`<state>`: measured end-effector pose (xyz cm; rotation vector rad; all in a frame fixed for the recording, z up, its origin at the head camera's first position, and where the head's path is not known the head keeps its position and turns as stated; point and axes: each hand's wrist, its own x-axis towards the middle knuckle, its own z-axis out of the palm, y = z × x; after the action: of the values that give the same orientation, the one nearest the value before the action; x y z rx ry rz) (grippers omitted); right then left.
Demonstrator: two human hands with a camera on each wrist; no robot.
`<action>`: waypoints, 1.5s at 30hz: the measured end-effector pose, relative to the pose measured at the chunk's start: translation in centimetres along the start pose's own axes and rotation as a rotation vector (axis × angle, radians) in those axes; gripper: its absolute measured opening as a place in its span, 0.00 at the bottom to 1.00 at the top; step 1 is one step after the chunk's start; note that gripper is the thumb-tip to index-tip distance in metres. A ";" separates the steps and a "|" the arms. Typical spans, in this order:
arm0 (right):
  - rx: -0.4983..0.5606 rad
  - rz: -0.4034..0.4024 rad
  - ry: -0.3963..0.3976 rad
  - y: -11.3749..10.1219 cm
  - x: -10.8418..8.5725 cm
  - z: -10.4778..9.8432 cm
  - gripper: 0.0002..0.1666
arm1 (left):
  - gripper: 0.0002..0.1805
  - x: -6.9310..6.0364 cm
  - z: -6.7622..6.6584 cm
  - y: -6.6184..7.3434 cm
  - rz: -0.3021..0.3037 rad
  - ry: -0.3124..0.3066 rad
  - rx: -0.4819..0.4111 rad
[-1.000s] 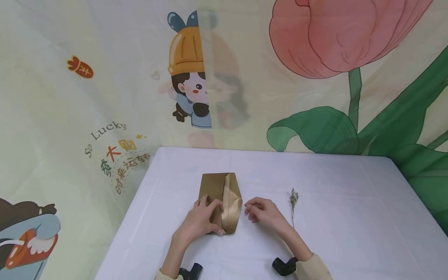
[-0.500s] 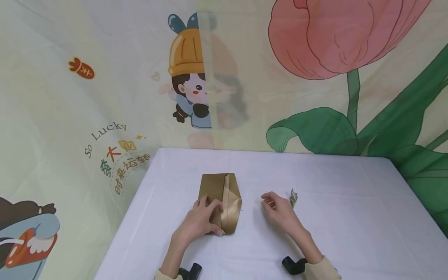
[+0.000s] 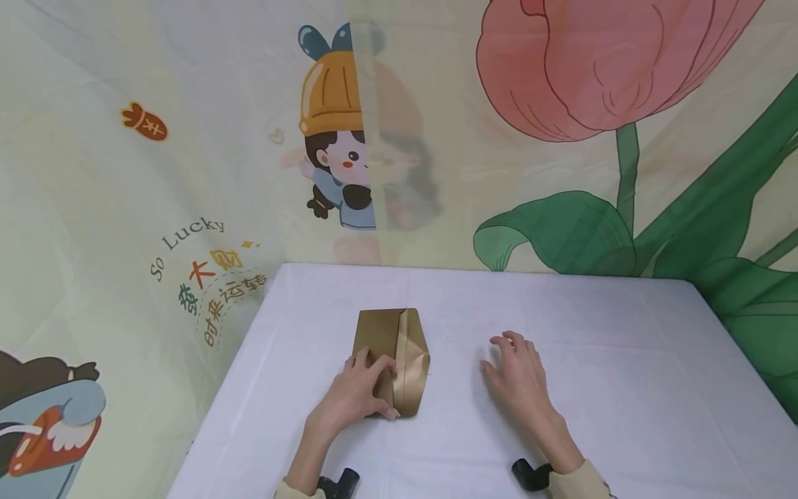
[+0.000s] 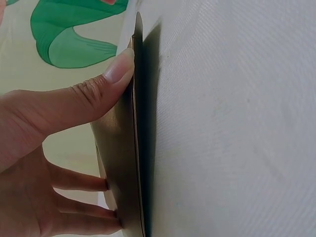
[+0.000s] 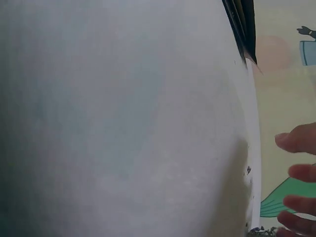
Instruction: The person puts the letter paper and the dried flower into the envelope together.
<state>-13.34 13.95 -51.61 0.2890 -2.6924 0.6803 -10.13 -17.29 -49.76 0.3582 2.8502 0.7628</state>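
A gold envelope (image 3: 411, 367) lies on the white table, its pointed flap spread toward the right. My left hand (image 3: 357, 391) rests on it, fingertips on the paper and thumb at the near edge. In the left wrist view, the thumb touches the rim of the envelope (image 4: 121, 143) while fairly straight fingers press its face. To the right, my right hand (image 3: 519, 381) hovers over the table with fingers spread and holding nothing. The dried flower sprig is hidden behind that hand in the head view; its speckled head (image 5: 261, 231) peeks in at the bottom of the right wrist view.
White cloth covers the table (image 3: 623, 360). Behind it hangs a printed backdrop (image 3: 449, 208) with a large tulip and cartoon figures. Black wrist cameras (image 3: 531, 475) sit on both wrists. Dark specks (image 5: 248, 170) dot the cloth in the right wrist view.
My right hand has moved right, away from the envelope's flap to above the dried flower sprig, and its fingers have spread. The left hand and envelope stay in place.
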 end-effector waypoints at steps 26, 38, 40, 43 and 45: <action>0.003 0.196 -0.088 2.8 -0.5 -1.6 0.28 | 0.38 -0.1 0.0 0.1 -0.004 0.006 -0.006; -0.015 0.222 -0.017 3.3 -1.1 -2.0 0.26 | 0.37 -0.1 0.0 0.2 -0.006 0.008 -0.001; -0.011 0.247 -0.026 3.3 -1.0 -2.1 0.26 | 0.37 -0.1 0.0 0.1 -0.006 0.009 0.003; 0.004 0.289 -0.066 3.3 -1.0 -2.3 0.27 | 0.37 -0.1 0.0 0.1 -0.008 0.007 0.006; 0.011 0.308 -0.095 3.4 -1.0 -2.4 0.27 | 0.38 -0.1 0.0 0.1 -0.010 0.004 0.006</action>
<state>-12.68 18.16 -51.39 -0.0966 -2.8548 0.7851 -9.97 -17.24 -49.68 0.3429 2.8566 0.7546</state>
